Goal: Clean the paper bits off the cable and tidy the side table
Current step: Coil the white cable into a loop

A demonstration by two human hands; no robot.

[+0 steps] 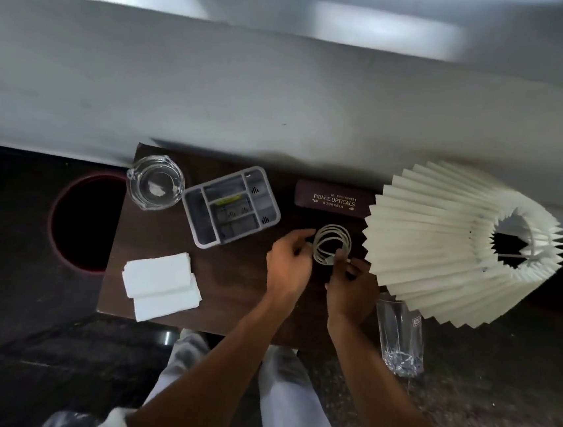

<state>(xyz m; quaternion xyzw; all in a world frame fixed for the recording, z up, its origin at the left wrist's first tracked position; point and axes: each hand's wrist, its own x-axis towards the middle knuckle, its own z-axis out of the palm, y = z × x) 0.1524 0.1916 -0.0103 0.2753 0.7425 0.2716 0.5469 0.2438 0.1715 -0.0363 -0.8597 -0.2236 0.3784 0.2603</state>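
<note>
Both hands on coiled white cable [332, 244] at counter [232, 277] centre-right.
Left hand [289, 265] fingers curled at coil's left edge; right hand [352, 285] fingers pinch lower rim, apparently the connector end.

A single wide-angle view comes from the person's head, looking steeply down and a little forward. The dark wooden table [232, 277] sits in the middle of the frame, seen almost from straight above and close enough that both forearms reach up into the picture from the bottom edge. The person's legs and the dark floor [480, 422] fill the lower part. Across the top runs a pale wall [284, 93], stretched and blurred by the lens. The pleated lampshade [442, 242] bulges at the right, and a round bin [86, 222] lies at the left.
</note>
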